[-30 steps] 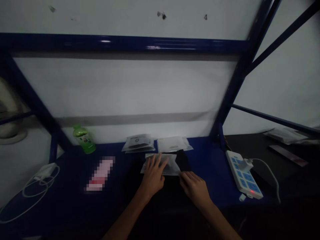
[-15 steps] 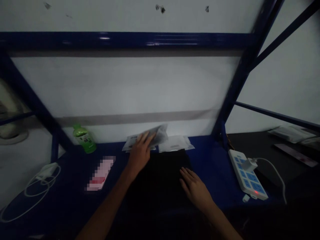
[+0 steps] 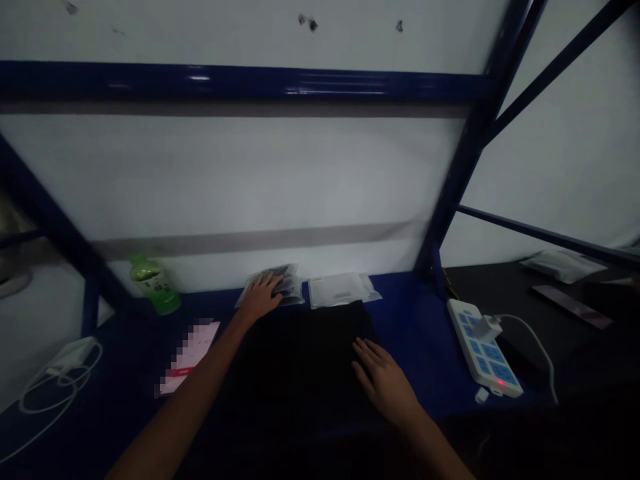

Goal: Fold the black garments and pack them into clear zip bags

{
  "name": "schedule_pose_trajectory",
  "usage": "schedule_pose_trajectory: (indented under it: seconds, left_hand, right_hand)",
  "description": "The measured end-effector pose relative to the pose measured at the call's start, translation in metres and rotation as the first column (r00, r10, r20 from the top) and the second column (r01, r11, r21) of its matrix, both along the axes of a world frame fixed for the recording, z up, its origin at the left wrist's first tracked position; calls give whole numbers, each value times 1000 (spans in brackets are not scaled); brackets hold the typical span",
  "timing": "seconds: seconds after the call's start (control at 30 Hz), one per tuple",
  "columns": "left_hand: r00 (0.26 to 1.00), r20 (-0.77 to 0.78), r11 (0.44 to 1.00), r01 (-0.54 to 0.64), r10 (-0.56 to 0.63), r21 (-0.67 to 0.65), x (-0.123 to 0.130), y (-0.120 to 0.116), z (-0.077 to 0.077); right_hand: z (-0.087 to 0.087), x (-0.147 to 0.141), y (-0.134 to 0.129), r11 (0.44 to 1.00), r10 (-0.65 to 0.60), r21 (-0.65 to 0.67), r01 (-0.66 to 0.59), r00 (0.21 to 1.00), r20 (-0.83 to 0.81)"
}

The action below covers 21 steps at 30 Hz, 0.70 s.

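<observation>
My left hand (image 3: 261, 298) lies with fingers spread on a clear plastic packet (image 3: 290, 288) at the back of the blue table (image 3: 405, 320). Beside that packet, to its right, is a whitish plastic packet (image 3: 343, 289). A black folded cloth (image 3: 305, 360) is spread in front of both packets. My right hand (image 3: 383, 373) rests flat on the cloth's right edge, its fingers extended and nothing gripped.
On the left are a green bottle (image 3: 156, 287), a pink phone-like item (image 3: 193, 357) and a white cable with charger (image 3: 70, 357). A power strip (image 3: 485, 347) lies at right. Blue frame bars (image 3: 250, 83) cross above; more packets (image 3: 563, 265) lie far right.
My left hand has lowered the raised packet onto the back of the table and now lies flat on it. My right hand stays on the cloth. The view has shifted slightly right.
</observation>
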<state>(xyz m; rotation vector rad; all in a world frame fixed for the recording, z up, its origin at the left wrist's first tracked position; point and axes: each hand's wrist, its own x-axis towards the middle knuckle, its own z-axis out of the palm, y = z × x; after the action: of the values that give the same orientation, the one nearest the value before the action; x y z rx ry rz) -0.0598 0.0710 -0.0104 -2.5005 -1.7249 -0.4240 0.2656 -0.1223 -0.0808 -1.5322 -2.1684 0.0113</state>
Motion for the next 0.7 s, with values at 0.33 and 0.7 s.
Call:
schedule_pose_trajectory:
  seconds: [0.33,0.7]
  left_hand:
    - [984,63,985,172,-169,-35,40,-102,9]
    - [974,118,957,215,-195,-192,52,-156,-48]
  right_hand:
    - [37,-5,14,992,4,-128,-11,999,-50]
    - [19,-13,33,951,145,-285,-117,987,77]
